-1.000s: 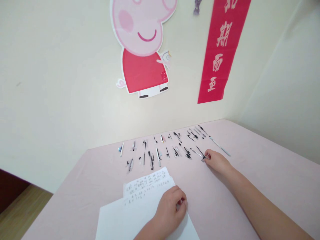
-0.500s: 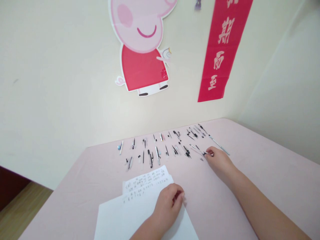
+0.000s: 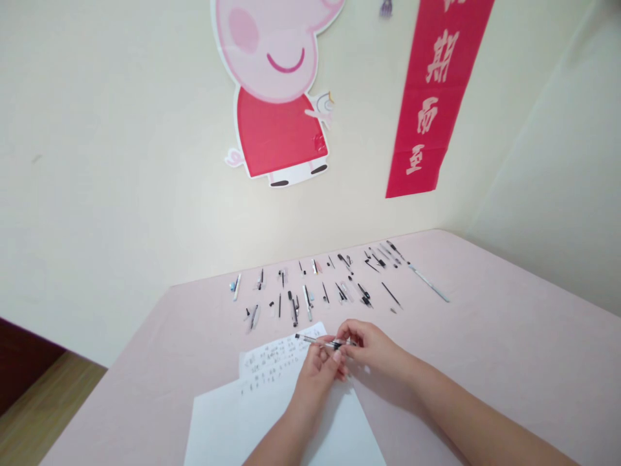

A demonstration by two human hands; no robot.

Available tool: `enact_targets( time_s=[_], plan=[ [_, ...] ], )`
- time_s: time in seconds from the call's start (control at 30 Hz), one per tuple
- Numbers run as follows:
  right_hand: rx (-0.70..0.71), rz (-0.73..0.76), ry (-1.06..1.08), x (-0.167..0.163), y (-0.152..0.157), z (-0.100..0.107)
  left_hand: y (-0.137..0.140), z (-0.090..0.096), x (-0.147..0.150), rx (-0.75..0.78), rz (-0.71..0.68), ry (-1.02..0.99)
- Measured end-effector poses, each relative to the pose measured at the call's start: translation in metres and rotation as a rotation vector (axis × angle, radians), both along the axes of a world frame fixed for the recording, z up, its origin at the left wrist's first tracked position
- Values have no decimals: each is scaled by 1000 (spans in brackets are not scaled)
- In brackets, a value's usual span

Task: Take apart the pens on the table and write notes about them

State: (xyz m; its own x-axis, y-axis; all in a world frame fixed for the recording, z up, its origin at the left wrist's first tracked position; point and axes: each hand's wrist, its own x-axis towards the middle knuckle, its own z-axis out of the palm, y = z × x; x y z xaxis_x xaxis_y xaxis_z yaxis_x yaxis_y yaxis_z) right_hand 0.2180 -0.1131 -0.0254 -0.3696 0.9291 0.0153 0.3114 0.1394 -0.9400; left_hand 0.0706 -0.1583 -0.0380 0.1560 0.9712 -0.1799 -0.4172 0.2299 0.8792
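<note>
Over the sheets of paper my two hands meet at a clear pen barrel (image 3: pixel 313 339) with dark parts. My left hand (image 3: pixel 317 369) is closed around its middle, and the barrel's dark end sticks out to the left. The fingers of my right hand (image 3: pixel 371 344) pinch the pen's right end, where a black piece shows between the fingertips. My fingers partly cover that end. Beneath my hands lie a white sheet (image 3: pixel 242 421) and a smaller handwritten sheet (image 3: pixel 276 353). Beyond my right hand, a thin black refill (image 3: pixel 392 295) and a small pen tip (image 3: pixel 393 310) rest on the table.
Several taken-apart pens lie in two rows along the back of the pink-covered table (image 3: pixel 509 349), including a black pen (image 3: pixel 294 308) and a white pen (image 3: pixel 237 287). A long pale stick (image 3: pixel 429 283) lies at the back right. The wall (image 3: pixel 121 194) stands behind.
My right hand has come from the back right of the table to my left hand, bringing the clear pen barrel and black piece. The refill and small tip stayed there.
</note>
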Motion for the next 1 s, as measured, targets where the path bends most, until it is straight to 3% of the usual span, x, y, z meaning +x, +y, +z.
enact_targets(
  time_s=[0.23, 0.4, 0.57, 1.0],
  plan=[
    [-8, 32, 4, 10, 7, -3, 2, -1, -1, -74, 116, -29],
    [225, -75, -265, 17, 13, -13, 4, -3, -2, -96, 151, -44],
    [334, -25, -452, 15, 9, -17, 4, -4, -1, -96, 154, -67],
    [405, -15, -424, 23, 9, -10, 4, -5, -3, -90, 129, -60]
  ],
)
